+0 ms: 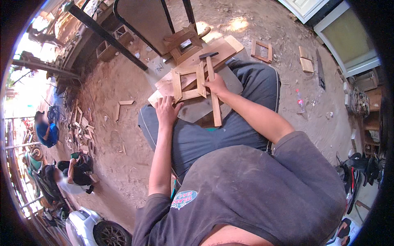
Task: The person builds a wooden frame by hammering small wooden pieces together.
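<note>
A small rectangular wooden frame [177, 85] with mitred corners lies on a plank [165, 85] across my lap. My left hand [166, 110] rests at the plank's near left end, its fingers spread and its thumb pointing toward the frame's near left corner. My right hand [217, 87] is closed round the wooden handle of a hammer [213, 97], with fingertips against the frame's right side. The hammer's dark head lies at the far end, over the plank. Part of the right hand's grip is hidden from above.
Beyond the plank stands a stack of wooden frames [182, 43] beside black metal bars [133, 35]. On the dirt floor lie another frame [261, 51], a handsaw [320, 69], an L-shaped wooden piece [122, 107] and scattered offcuts [85, 130]. Two people [48, 130] sit at the left.
</note>
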Demonstrator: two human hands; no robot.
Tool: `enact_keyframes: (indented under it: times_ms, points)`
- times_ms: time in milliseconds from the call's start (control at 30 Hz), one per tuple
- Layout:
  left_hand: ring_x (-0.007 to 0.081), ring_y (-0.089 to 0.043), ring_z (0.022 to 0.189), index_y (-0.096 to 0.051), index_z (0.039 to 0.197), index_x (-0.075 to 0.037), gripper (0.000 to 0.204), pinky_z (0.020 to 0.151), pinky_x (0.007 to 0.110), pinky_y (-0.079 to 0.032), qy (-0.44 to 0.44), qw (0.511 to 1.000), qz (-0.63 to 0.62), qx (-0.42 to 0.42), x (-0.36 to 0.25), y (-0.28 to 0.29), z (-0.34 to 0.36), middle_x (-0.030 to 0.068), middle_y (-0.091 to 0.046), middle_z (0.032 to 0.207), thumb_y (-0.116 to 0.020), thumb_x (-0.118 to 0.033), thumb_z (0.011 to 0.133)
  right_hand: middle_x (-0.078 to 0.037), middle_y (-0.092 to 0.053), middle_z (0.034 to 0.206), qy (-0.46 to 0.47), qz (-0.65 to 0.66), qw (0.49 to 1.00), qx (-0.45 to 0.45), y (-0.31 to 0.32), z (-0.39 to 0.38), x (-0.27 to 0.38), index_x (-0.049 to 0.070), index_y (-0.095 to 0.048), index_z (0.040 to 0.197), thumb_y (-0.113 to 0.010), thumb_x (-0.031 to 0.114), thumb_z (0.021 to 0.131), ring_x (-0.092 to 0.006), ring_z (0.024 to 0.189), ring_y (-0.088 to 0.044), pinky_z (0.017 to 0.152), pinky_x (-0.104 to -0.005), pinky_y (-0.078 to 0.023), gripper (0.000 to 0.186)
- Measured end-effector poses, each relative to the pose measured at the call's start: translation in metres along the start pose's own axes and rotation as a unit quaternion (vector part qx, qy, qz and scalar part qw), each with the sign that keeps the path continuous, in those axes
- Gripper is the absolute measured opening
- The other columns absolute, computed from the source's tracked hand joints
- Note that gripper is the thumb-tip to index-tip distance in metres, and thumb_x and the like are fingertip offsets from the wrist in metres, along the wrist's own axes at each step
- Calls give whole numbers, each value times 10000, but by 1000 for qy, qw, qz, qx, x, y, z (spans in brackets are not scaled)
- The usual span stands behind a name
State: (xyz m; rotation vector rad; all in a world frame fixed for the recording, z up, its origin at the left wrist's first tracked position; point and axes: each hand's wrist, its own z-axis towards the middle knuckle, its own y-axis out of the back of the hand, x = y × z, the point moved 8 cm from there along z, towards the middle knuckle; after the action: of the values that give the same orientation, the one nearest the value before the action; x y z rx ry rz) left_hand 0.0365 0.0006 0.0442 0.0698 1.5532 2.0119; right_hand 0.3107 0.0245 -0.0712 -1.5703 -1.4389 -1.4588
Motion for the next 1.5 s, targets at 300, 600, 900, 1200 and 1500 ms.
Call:
enact_keyframes:
  times_ms: [300, 600, 900, 1200, 1500]
  points:
    - [282, -615, 1042, -664, 1023, -104, 263, 920, 432, -437, 14, 999, 33, 11, 10, -15, -3, 52, -685, 1011, -803, -221, 833, -92, -695, 840, -9, 83, 997, 1, 0, -2, 2, 47, -640, 919, -841, 124, 735, -236, 786, -689, 731, -388, -543, 282]
    - [311, -613, 1024, -645, 1048, -75, 279, 898, 449, -462, 7, 1000, 11, -8, 3, -22, 0, 92, -670, 997, -789, -213, 852, -131, -713, 892, -7, 3, 1000, 3, 5, -9, 13, 45, -642, 975, -847, 164, 732, -293, 860, -711, 800, -424, -554, 339]
    - [328, -623, 970, -652, 1027, -41, 231, 886, 447, -480, 7, 997, -75, -26, 0, -17, -1, 108, -664, 967, -779, -139, 861, -181, -723, 974, 10, -99, 995, -18, 17, -4, 21, 47, -644, 1032, -779, 260, 778, -381, 958, -708, 870, -483, -541, 358]
    - [321, -619, 945, -684, 999, -77, 183, 868, 444, -485, 25, 994, -87, -56, 14, -11, 6, 83, -679, 990, -775, -169, 871, -174, -737, 968, 83, -167, 982, -15, 24, -4, 53, 39, -662, 1061, -820, 321, 848, -350, 948, -729, 850, -475, -552, 388]
    - [297, -629, 1009, -710, 1032, -91, 192, 900, 427, -491, 20, 989, -88, -118, 34, 4, 10, 63, -688, 1046, -763, -188, 875, -81, -658, 760, 332, -161, 928, 57, 41, -39, 237, 4, -616, 1017, -755, 331, 976, -176, 644, -606, 613, -342, -498, 357]
